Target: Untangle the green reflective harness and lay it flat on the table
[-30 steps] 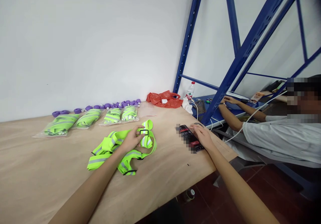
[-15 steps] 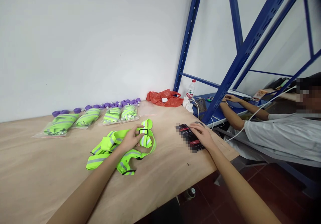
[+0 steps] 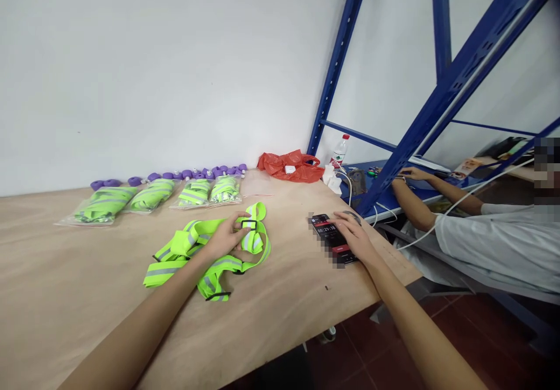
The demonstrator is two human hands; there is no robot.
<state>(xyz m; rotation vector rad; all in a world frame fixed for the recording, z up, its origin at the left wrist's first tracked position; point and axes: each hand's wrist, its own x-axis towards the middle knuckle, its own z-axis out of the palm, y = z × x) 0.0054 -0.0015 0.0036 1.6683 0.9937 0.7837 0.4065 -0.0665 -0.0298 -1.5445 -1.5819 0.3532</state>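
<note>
My left hand (image 3: 224,239) is closed on a neon-yellow reflective strap (image 3: 166,271) with grey stripes, pinching it beside a black buckle (image 3: 249,225). The rest of the strap lies in loose loops on the table, partly under my wrist and forearm. To the right, a black phone (image 3: 327,231) lies face up with a running timer on its screen. Over its right edge rests my right hand (image 3: 355,237), fingers stretched out and holding nothing; the fingertips seem to touch the phone.
Along the wall lie several clear bags of folded neon straps (image 3: 105,204) and a row of purple pieces (image 3: 135,181). A red plastic bag (image 3: 301,168) sits near the blue rack (image 3: 339,58). Beyond the rack a person's arms (image 3: 415,203) reach over a blue table; a white cable crosses there.
The view has turned slightly to the right. The phone's timer has advanced. Both hands keep their places, the left on the strap and the right at the phone.
</note>
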